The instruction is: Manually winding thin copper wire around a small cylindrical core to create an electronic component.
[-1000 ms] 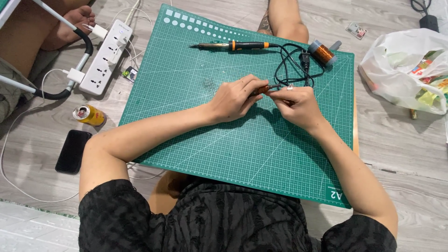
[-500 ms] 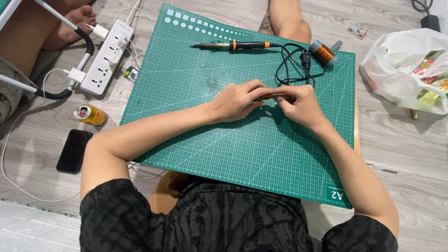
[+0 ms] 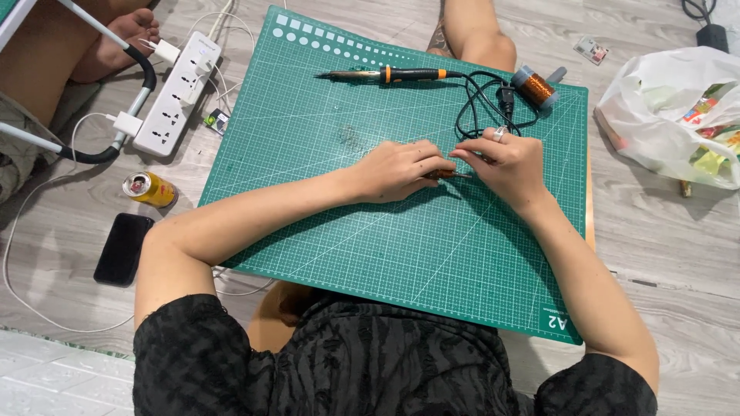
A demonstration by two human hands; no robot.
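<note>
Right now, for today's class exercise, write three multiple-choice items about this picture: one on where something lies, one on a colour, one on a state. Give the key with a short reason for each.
1. Where does the soldering iron lie?
A. on the far part of the green cutting mat
B. on the bare floor beside the phone
C. inside the plastic bag

2. What colour is the wire on the spool?
A. blue
B. copper
C. white

3. What are the left hand and right hand doing?
A. resting flat and apart
B. pinching a small thin piece between them
C. lifting the drink can

Key: 1 A, it rests near the mat's far edge; 2 B, the winding shines copper; 3 B, both sets of fingertips meet on the piece.
</note>
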